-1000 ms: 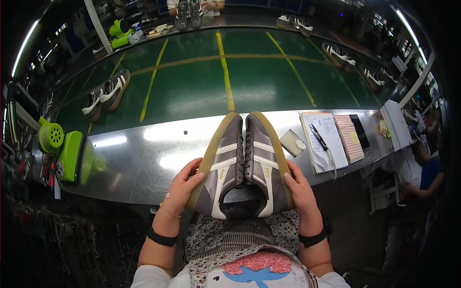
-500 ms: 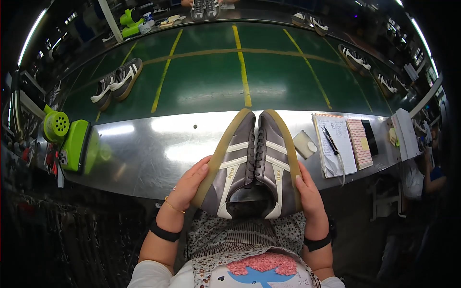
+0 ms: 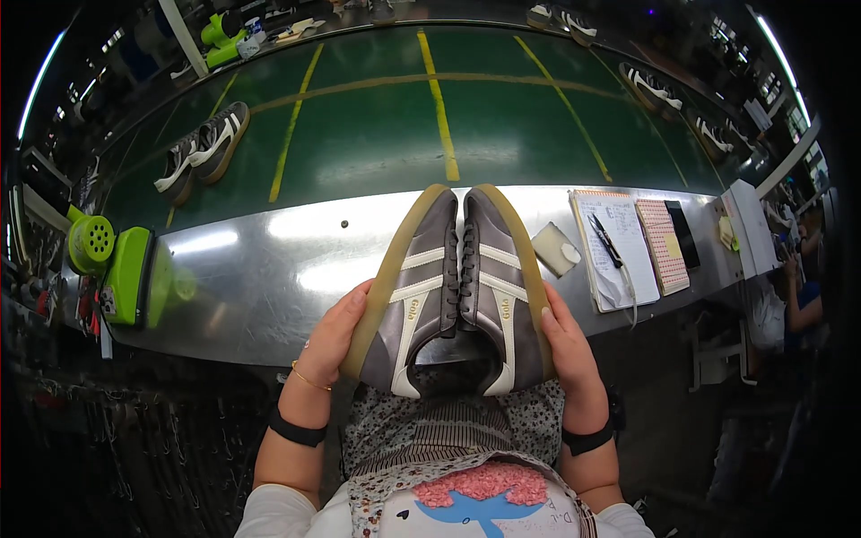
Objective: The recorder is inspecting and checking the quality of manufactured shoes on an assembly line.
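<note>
Side by side in front of me I hold a pair of dark grey sneakers with white stripes and gum-coloured soles, toes pointing away and insides touching or nearly so. My left hand point(image 3: 334, 334) is closed round the outer sole of the left sneaker point(image 3: 408, 300), near its heel half. On the other side, my right hand point(image 3: 570, 345) grips the outer sole of the right sneaker point(image 3: 504, 296), thumb along its side. The sneakers hang over the near edge of the steel bench point(image 3: 260, 296). Their heels are toward my apron point(image 3: 448, 426).
A green belt point(image 3: 359, 125) with yellow lines runs beyond the bench, carrying another sneaker pair point(image 3: 204, 152) at left and more sneakers point(image 3: 650, 87) at right. A green machine point(image 3: 127, 273) stands left. An open notebook with a pen point(image 3: 614, 251), a phone point(image 3: 682, 233) and a pale block point(image 3: 556, 249) lie right.
The whole view has shifted slightly, with bench and belt now a little further left and higher. Both hands keep their hold on the sneakers, whose inner sides have drawn slightly closer together.
</note>
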`<action>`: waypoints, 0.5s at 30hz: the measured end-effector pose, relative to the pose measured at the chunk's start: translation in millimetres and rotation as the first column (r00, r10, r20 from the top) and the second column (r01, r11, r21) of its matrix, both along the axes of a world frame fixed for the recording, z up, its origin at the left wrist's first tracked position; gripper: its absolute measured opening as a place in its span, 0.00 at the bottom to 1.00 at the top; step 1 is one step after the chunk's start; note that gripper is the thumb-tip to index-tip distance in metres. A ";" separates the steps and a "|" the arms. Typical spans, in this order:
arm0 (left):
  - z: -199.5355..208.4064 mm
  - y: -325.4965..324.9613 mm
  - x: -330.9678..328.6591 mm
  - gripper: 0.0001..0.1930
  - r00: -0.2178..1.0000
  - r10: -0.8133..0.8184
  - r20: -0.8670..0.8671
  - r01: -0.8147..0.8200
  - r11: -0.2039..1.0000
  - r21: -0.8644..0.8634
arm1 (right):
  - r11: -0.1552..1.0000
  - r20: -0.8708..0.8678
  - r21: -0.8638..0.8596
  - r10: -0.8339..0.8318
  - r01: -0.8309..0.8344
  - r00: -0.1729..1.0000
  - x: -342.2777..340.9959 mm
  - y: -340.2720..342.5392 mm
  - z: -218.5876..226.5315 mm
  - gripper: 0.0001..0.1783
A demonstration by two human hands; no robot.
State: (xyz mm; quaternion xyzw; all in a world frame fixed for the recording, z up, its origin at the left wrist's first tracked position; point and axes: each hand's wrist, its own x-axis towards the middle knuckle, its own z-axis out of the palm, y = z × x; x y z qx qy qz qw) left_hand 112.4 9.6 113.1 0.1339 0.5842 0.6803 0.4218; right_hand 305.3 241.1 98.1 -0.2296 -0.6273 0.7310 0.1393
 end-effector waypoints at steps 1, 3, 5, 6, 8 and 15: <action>1.2 0.5 -0.3 0.24 1.000 0.002 -0.001 -0.002 1.000 0.000 | 1.000 -0.001 0.000 0.002 -0.002 1.000 0.0 1.1 0.6 0.29; 4.3 -1.9 -0.2 0.25 0.999 -0.002 -0.037 0.001 1.000 -0.021 | 0.997 0.004 -0.074 -0.007 0.007 1.000 -0.2 -1.0 1.4 0.29; 3.7 -2.1 0.1 0.25 1.000 -0.007 -0.024 0.007 1.000 -0.007 | 0.996 -0.009 -0.091 -0.004 0.004 1.000 0.0 -2.7 1.7 0.29; 3.1 -2.1 -0.3 0.26 1.000 -0.018 -0.012 0.018 1.000 0.013 | 0.995 -0.023 -0.103 -0.008 0.005 1.000 -0.4 -2.9 2.1 0.29; 1.9 -4.9 -1.2 0.26 1.000 -0.023 -0.010 0.023 0.999 0.031 | 0.998 -0.003 -0.068 -0.011 0.010 1.000 -0.7 -5.1 2.8 0.29; -1.7 -13.3 -6.9 0.28 0.999 -0.027 -0.028 0.026 0.999 -0.032 | 0.997 -0.025 0.070 0.024 -0.022 0.999 -3.6 -10.7 1.7 0.30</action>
